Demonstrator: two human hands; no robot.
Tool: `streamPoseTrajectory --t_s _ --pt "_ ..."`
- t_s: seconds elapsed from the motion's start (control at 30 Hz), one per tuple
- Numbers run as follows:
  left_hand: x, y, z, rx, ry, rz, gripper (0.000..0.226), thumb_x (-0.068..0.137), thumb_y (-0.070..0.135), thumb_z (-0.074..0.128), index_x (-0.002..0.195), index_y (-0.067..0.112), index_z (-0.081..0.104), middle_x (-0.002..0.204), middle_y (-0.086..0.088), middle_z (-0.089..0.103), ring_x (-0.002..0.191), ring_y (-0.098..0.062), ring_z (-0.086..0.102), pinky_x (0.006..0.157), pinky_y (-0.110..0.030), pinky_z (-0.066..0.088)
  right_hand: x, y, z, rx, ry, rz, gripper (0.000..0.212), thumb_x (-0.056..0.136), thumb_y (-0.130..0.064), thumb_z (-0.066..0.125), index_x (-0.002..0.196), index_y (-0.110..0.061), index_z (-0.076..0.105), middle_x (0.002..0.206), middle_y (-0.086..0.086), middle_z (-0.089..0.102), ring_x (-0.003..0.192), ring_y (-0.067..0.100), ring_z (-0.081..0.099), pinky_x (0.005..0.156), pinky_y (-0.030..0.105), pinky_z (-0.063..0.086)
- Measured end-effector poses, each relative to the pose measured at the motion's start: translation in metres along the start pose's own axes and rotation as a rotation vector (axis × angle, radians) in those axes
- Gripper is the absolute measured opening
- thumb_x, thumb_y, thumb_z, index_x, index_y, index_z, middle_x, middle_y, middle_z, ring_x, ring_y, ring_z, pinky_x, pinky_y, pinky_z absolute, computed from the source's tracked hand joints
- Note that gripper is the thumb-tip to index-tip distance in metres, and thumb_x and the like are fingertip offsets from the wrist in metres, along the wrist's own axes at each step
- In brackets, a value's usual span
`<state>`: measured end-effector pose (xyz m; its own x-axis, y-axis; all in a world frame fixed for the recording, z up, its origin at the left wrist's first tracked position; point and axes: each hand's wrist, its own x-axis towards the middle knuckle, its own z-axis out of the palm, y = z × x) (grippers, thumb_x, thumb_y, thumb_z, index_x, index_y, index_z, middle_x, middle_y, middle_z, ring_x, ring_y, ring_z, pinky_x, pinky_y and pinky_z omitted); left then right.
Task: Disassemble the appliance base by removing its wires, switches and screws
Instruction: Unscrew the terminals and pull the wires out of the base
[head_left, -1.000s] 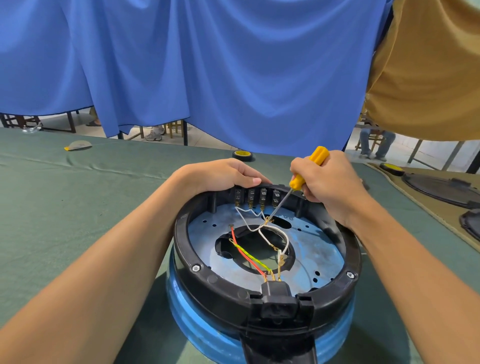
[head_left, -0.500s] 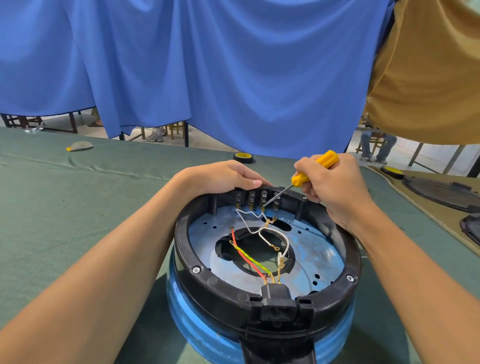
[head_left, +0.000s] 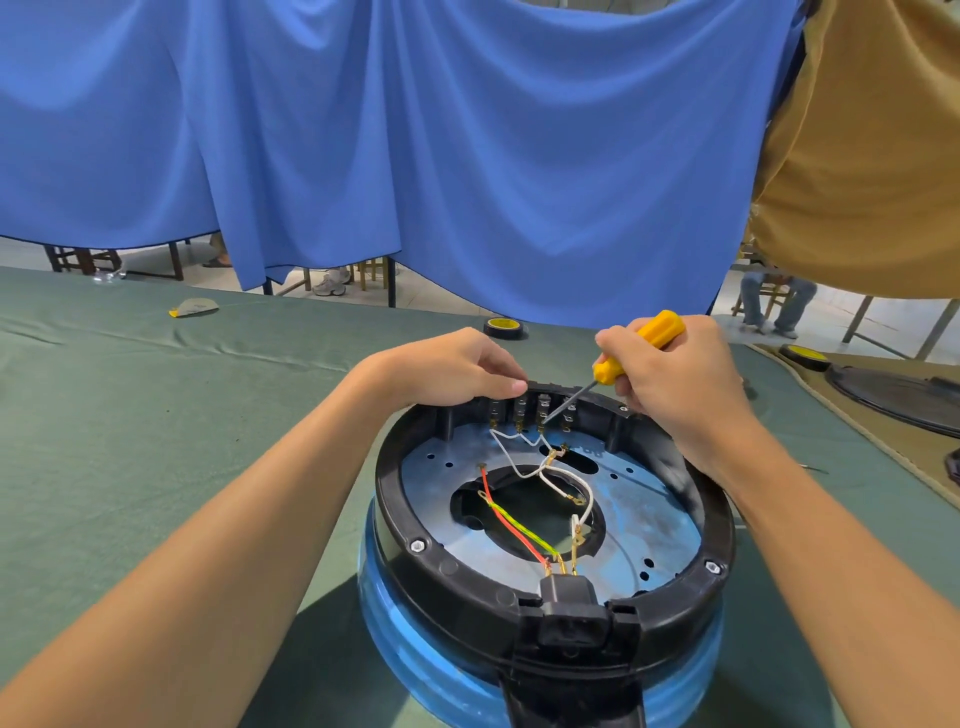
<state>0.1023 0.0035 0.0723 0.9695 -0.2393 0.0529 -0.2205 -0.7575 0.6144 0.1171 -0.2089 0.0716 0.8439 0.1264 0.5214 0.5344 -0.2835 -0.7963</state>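
Observation:
The round appliance base (head_left: 467, 587) lies upturned on the green table, black rim over a blue body. Inside, white wires (head_left: 524, 457), a red wire (head_left: 506, 522) and a yellow-green wire (head_left: 524, 530) run between a row of switches (head_left: 530, 408) at the far rim and the power socket (head_left: 569, 623) at the near rim. My left hand (head_left: 452, 371) grips the far rim beside the switches. My right hand (head_left: 675, 379) holds a yellow-handled screwdriver (head_left: 636, 345), its tip at the switch row. Hex screws (head_left: 417, 545) sit in the rim.
A tape roll (head_left: 503, 327) lies behind the base, another (head_left: 805, 356) at the right. Dark round lids (head_left: 893, 395) rest on a tan cloth at the right. A blue curtain (head_left: 415, 156) hangs behind the table. A small scrap (head_left: 193, 307) lies far left.
My right hand lifted the screwdriver tip from the wire terminals on the plate up to the switch row at the far rim. The left hand stayed on the rim.

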Motion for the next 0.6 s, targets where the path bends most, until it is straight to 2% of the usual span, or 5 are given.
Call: streamPoseTrajectory --t_s 0.07,0.17,0.27,0.37,0.6 --pt "-0.002 -0.002 0.003 -0.020 -0.001 -0.002 0.029 0.097 0.030 0.055 0.123 0.021 0.066 0.116 0.009 0.068 0.108 -0.006 0.060 0.105 -0.034 0.040 0.000 -0.004 0.004 -0.020 -0.005 -0.008 0.035 0.082 -0.020 0.062 0.061 0.007 0.061 0.063 0.020 0.066 0.054 0.031 0.054 0.055 0.040 0.044" --pt "-0.002 -0.007 0.006 -0.069 0.011 -0.004 0.028 0.098 0.027 0.053 0.124 0.022 0.065 0.118 0.008 0.067 0.112 -0.010 0.059 0.108 -0.040 0.038 -0.001 -0.011 0.012 -0.043 -0.012 -0.018 0.041 0.083 -0.029 0.064 0.066 0.008 0.064 0.067 0.022 0.066 0.067 0.040 0.059 0.058 0.047 0.051" --pt "-0.003 -0.014 0.007 -0.149 -0.018 -0.022 0.030 0.099 0.029 0.052 0.126 0.025 0.063 0.121 0.009 0.066 0.116 -0.010 0.058 0.110 -0.040 0.036 -0.004 -0.013 0.016 -0.008 0.002 0.021 0.041 0.085 -0.032 0.065 0.060 0.001 0.066 0.054 0.006 0.065 0.056 0.022 0.058 0.060 0.039 0.048" --pt "-0.004 -0.018 0.009 -0.187 0.004 -0.015 0.029 0.097 0.031 0.054 0.125 0.026 0.063 0.123 0.010 0.064 0.118 -0.008 0.056 0.112 -0.039 0.035 -0.007 -0.010 0.018 -0.007 0.001 0.067 0.044 0.086 -0.035 0.066 0.057 -0.003 0.069 0.049 0.000 0.063 0.049 0.010 0.057 0.063 0.035 0.046" --pt "-0.005 -0.016 0.010 -0.176 0.048 -0.002 0.028 0.096 0.031 0.056 0.121 0.024 0.067 0.118 0.009 0.067 0.113 -0.009 0.059 0.109 -0.039 0.038 -0.009 -0.008 0.017 0.009 0.024 0.055 0.044 0.087 -0.039 0.064 0.053 -0.012 0.071 0.049 0.003 0.063 0.049 0.015 0.055 0.059 0.036 0.046"
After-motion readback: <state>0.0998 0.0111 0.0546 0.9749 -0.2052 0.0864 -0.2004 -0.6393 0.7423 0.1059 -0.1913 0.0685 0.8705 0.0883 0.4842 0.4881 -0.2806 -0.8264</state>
